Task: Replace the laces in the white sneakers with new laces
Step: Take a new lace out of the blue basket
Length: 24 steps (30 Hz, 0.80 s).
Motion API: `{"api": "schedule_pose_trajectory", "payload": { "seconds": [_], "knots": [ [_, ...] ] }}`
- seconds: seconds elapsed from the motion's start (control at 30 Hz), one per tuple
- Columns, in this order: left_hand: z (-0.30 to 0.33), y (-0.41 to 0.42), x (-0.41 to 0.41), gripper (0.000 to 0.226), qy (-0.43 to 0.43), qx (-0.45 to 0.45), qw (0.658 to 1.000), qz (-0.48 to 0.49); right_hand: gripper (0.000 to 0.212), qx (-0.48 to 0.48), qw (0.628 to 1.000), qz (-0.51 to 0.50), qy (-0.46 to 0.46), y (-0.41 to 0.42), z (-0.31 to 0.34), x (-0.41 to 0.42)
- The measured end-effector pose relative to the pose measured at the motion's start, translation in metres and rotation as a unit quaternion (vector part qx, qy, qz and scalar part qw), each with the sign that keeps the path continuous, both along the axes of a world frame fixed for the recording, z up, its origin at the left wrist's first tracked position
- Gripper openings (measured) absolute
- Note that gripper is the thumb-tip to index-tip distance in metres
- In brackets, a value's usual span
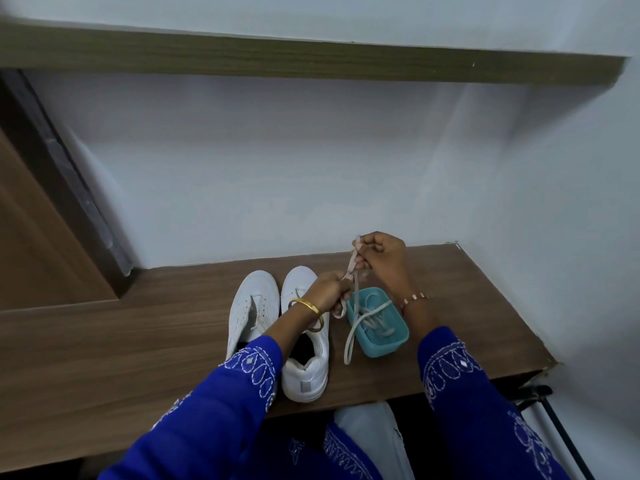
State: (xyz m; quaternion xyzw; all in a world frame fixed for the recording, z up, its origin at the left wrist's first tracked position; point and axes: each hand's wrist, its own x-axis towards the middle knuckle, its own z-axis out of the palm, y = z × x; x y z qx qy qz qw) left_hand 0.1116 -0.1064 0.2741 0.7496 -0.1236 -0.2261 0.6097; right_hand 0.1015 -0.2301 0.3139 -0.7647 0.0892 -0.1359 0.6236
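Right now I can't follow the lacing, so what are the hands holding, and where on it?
Both hands pinch one lace: right hand near its upper end, left hand lower down.

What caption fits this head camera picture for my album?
Both hands, left hand and right hand, pinch a lace above a teal tub beside two white sneakers.

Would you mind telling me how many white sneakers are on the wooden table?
2. The left sneaker and the right sneaker stand side by side left of the teal tub, partly covered by the left arm.
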Motion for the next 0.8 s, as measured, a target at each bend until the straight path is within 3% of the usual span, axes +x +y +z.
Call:
{"api": "schedule_pose_trajectory", "payload": {
  "seconds": [0.13,0.27,0.43,0.5,0.57,0.67,0.8],
  "knots": [
    [-0.001,0.002,-0.001,0.025,-0.009,-0.007,0.999,0.032,0.011,-0.01,1.0,-0.021,-0.006,-0.007,-0.006,-0.005],
    [0.007,0.007,0.005,0.031,0.052,-0.124,0.986,0.101,0.015,-0.054,0.994,-0.055,0.076,-0.009,-0.033,-0.015],
    [0.031,0.012,0.011,0.029,0.111,-0.261,0.954,0.093,0.034,-0.197,0.957,0.098,0.188,-0.001,-0.076,-0.026],
    [0.039,0.014,0.012,0.031,0.127,-0.301,0.942,0.08,0.01,-0.233,0.955,0.071,0.17,-0.001,-0.082,-0.027],
    [0.043,0.017,0.013,0.033,0.135,-0.322,0.934,0.079,0.032,-0.248,0.958,0.009,0.143,-0.002,-0.079,-0.025],
    [0.039,0.024,0.015,0.032,0.121,-0.29,0.944,0.101,0.036,-0.227,0.965,-0.072,0.108,-0.008,-0.063,-0.02],
    [0.018,0.028,0.011,0.03,0.052,-0.095,0.986,0.123,0.018,-0.086,0.993,-0.077,0.028,-0.013,-0.03,-0.013]
  ]
}}
